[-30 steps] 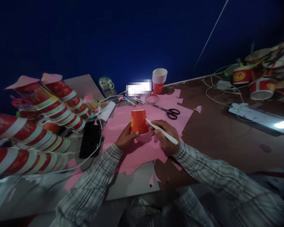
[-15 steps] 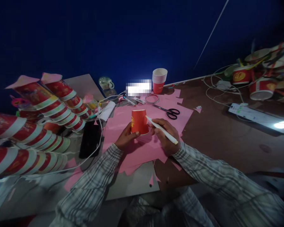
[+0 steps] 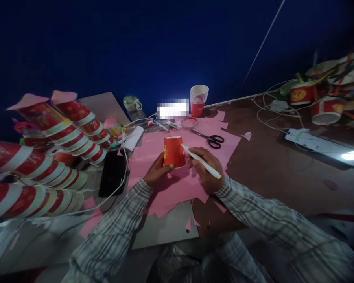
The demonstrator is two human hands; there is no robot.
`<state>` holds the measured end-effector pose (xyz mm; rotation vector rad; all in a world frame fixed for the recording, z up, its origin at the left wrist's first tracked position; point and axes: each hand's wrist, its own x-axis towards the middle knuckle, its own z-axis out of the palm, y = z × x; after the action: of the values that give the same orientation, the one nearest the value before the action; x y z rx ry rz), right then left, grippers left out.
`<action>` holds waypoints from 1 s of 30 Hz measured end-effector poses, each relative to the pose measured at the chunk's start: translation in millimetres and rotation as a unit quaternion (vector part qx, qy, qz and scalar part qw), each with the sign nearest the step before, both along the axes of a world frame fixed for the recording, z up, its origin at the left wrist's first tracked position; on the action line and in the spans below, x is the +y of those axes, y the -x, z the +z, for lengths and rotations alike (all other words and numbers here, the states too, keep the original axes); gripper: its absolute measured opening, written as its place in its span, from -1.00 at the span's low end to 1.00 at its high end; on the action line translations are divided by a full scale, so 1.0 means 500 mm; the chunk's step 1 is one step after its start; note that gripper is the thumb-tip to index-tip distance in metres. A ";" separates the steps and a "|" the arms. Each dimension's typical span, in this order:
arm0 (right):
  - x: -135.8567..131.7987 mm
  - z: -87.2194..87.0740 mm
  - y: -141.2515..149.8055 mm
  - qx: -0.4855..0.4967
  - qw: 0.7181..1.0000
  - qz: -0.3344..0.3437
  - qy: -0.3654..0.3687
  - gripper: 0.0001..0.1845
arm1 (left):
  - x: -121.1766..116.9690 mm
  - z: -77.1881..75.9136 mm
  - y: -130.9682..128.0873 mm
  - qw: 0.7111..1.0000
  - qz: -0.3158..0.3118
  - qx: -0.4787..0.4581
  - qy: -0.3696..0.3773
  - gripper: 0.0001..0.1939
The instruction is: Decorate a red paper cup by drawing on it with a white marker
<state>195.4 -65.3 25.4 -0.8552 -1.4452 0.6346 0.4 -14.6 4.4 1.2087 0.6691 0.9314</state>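
A red paper cup (image 3: 173, 151) stands upside down on a pink paper sheet (image 3: 177, 184) in the middle of the table. My left hand (image 3: 157, 171) grips the cup's lower left side with thumb and fingers. My right hand (image 3: 205, 167) is closed around a white pen (image 3: 201, 162), and the pen's tip touches the cup's right side near its top. Black scissors (image 3: 210, 138) lie on the pink paper just beyond my right hand.
Rows of stacked red and white cups (image 3: 44, 157) lie on their sides at the left. A black phone (image 3: 113, 173) with a white cable sits beside them. A cup stack (image 3: 198, 100), markers (image 3: 165, 125) and a tape ring (image 3: 190, 123) stand behind. A power strip (image 3: 315, 142) lies at the right.
The pen has shifted very slightly against the cup's side. Both hands and the cup stay where they were.
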 end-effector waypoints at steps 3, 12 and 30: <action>0.000 -0.002 0.000 0.004 1.000 0.003 0.001 -0.70 | -0.001 0.003 0.000 1.000 0.003 0.008 0.000 -0.43; 0.002 -0.003 0.000 -0.018 1.000 -0.007 0.004 -0.66 | 0.002 -0.001 0.001 1.000 -0.002 0.009 -0.010 -0.40; -0.007 0.005 -0.002 -0.009 1.000 0.010 -0.001 -0.74 | 0.002 0.001 0.003 1.000 0.010 0.015 -0.002 -0.40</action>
<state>196.6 -68.9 27.9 -0.8481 -1.4709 0.6429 -1.0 -13.7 4.8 1.2235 0.7048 0.9317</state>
